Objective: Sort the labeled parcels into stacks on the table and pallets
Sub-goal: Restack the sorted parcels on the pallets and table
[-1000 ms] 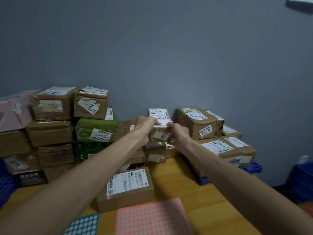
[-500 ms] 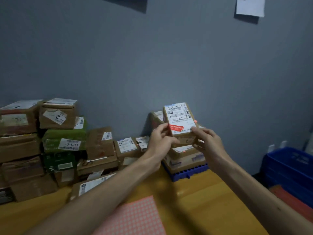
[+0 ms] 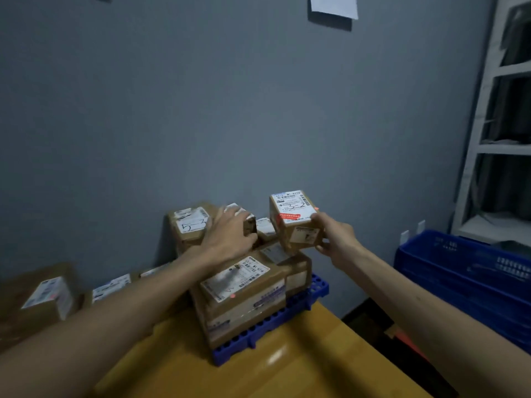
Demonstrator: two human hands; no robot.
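Parcel 3-2 (image 3: pixel 293 216) sits in curled right fingers (image 3: pixel 323 247); left fingers (image 3: pixel 235 218) spread over parcels (image 3: pixel 241 285) stacked on blue pallet (image 3: pixel 267 328).

The yellow wooden bench (image 3: pixel 287 374) carries a blue plastic pallet (image 3: pixel 258 334) at its far right corner, loaded with labelled cardboard boxes (image 3: pixel 244 285). Left of the pallet, more labelled boxes (image 3: pixel 46 300) stand on the bench, against the wall.
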